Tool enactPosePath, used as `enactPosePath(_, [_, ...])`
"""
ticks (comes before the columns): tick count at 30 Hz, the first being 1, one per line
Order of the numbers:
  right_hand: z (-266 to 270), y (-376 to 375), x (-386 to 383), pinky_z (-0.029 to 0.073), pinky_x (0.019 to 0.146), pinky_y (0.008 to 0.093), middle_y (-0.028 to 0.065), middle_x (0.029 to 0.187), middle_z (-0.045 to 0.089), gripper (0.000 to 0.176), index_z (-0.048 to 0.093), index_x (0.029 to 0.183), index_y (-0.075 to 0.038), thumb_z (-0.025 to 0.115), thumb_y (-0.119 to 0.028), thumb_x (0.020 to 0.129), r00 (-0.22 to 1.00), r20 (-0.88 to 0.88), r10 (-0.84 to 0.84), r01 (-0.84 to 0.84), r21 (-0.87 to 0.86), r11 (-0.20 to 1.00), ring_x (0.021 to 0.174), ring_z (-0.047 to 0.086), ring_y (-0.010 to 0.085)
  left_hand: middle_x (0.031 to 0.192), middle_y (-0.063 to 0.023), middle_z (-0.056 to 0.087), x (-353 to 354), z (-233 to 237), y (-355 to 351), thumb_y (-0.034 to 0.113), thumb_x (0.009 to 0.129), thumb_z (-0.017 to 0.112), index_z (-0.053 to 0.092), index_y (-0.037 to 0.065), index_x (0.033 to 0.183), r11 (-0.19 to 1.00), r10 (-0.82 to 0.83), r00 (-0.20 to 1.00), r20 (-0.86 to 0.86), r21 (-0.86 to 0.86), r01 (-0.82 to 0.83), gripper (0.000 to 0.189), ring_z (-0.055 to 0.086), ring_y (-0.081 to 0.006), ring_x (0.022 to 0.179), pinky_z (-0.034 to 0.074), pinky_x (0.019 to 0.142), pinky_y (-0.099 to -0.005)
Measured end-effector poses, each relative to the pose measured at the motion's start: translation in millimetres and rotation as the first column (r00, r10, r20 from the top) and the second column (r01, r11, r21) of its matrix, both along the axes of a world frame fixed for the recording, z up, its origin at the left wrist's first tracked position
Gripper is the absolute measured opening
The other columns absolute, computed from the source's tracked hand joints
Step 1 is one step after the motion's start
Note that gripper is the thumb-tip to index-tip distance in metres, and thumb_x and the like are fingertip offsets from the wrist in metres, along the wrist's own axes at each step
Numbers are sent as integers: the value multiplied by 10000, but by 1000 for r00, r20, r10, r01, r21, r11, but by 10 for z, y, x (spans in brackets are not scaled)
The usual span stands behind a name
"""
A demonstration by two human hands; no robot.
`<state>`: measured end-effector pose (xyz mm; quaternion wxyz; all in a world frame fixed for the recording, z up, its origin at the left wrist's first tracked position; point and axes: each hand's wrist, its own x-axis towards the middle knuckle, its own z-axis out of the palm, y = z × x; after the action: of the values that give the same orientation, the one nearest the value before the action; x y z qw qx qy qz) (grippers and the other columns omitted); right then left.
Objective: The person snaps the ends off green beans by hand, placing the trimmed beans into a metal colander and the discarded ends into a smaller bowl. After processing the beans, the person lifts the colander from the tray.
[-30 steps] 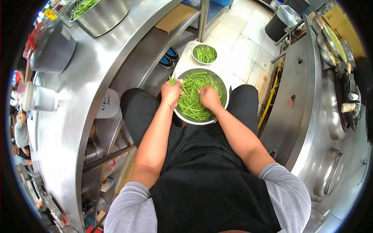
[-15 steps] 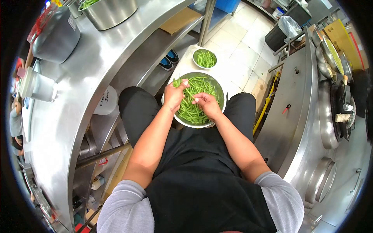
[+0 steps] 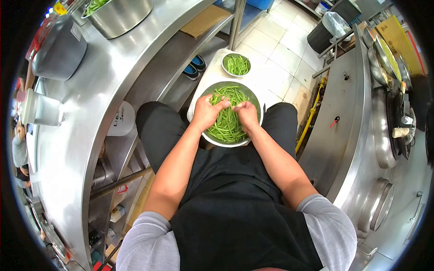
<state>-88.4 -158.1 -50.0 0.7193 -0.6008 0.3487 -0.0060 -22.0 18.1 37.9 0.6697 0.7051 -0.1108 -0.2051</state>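
Note:
A metal colander (image 3: 257, 97) full of long green beans (image 3: 226, 124) sits between my knees, on a pale board or stool top. Over its left side my left hand (image 3: 208, 112) is closed on green beans, its thumb reaching toward the middle. My right hand (image 3: 246, 115) is at the right side, thumb and fingers pinched together on a green bean. The fingertips of both hands nearly meet above the pile. Just beyond, a smaller metal bowl (image 3: 247, 67) holds more green beans.
On my left runs a curved steel counter (image 3: 108, 63) with a large pot (image 3: 120, 20), a grey container (image 3: 61, 47) and a plastic tub (image 3: 47, 108). A white bucket (image 3: 122, 119) stands below. Woks and pans (image 3: 384, 126) line the steel range on my right.
My left hand has turned and come down toward the middle of the colander, and the beans no longer stick up above it. My right hand has shifted slightly right and up. The fingertips are closer together.

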Motion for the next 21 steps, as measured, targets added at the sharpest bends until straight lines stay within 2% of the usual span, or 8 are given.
enactPosePath(1, [44, 37, 13, 442, 632, 267, 18, 893, 631, 179, 612, 1018, -47, 749, -86, 908, 992, 116, 44, -19, -212, 977, 755, 579, 123, 891, -10, 759, 19, -52, 22, 125, 866, 828, 762, 8, 1027, 998, -34, 999, 22, 52, 33, 210, 635, -72, 739, 523, 682, -270])
enactPosePath(2, [97, 54, 13, 452, 675, 242, 3, 951, 623, 254, 616, 1129, -29, 744, -53, 910, 981, 193, 31, -6, -124, 992, 810, 578, 93, 891, -10, 759, 23, -109, 25, 125, 866, 828, 762, 8, 1027, 998, -28, 999, 18, 51, 27, 210, 635, -72, 739, 523, 682, -270])
enactPosePath(6, [274, -8, -20, 447, 707, 204, -19, 988, 637, 299, 640, 1241, -32, 712, -50, 951, 918, 374, 128, -175, 93, 980, 808, 560, 52, 858, -42, 760, 25, -24, 85, 131, 872, 820, 751, -16, 995, 988, -65, 996, 63, 147, 55, 204, 653, -85, 774, 529, 730, -291])
enactPosePath(13, [262, -71, -22, 454, 728, 219, -33, 917, 653, 131, 692, 1104, -25, 695, -72, 982, 926, 315, 207, -214, -12, 977, 819, 564, 56, 812, -70, 742, 28, 18, 85, 200, 893, 805, 747, -6, 979, 949, -201, 979, 35, 256, 185, 230, 672, -137, 747, 535, 724, -324])
enactPosePath(17, [208, -136, -42, 452, 720, 234, -37, 865, 632, 53, 674, 1027, -41, 664, -91, 1014, 873, 310, 377, -361, -111, 926, 773, 550, 66, 799, -67, 731, 68, -47, 108, 219, 906, 796, 745, 0, 974, 925, -255, 965, 53, 305, 228, 234, 669, -143, 749, 531, 726, -328])
enactPosePath(19, [302, -107, -49, 440, 713, 244, -41, 839, 600, 71, 656, 988, -66, 660, -126, 1025, 874, 388, 294, -383, 175, 907, 749, 521, 82, 820, -82, 744, 103, -103, 125, 225, 917, 784, 741, -10, 990, 934, -242, 970, 16, 274, 228, 250, 680, -155, 756, 533, 733, -331])
enactPosePath(20, [394, -87, -73, 435, 719, 263, -35, 817, 574, 95, 641, 968, -85, 673, -157, 1022, 846, 501, 181, -411, 397, 821, 730, 496, 105, 816, -122, 746, 128, -169, 150, 226, 916, 779, 732, -19, 1024, 907, -259, 963, 68, 361, 219, 272, 686, -207, 738, 538, 727, -360])
enactPosePath(21, [390, -126, -40, 435, 719, 263, -35, 817, 574, 95, 641, 968, -85, 673, -157, 1022, 842, 507, 182, -414, 391, 822, 730, 496, 105, 813, -161, 749, 147, -180, 163, 228, 914, 773, 724, -27, 1057, 873, -279, 953, 115, 444, 202, 296, 692, -259, 719, 543, 721, -390])
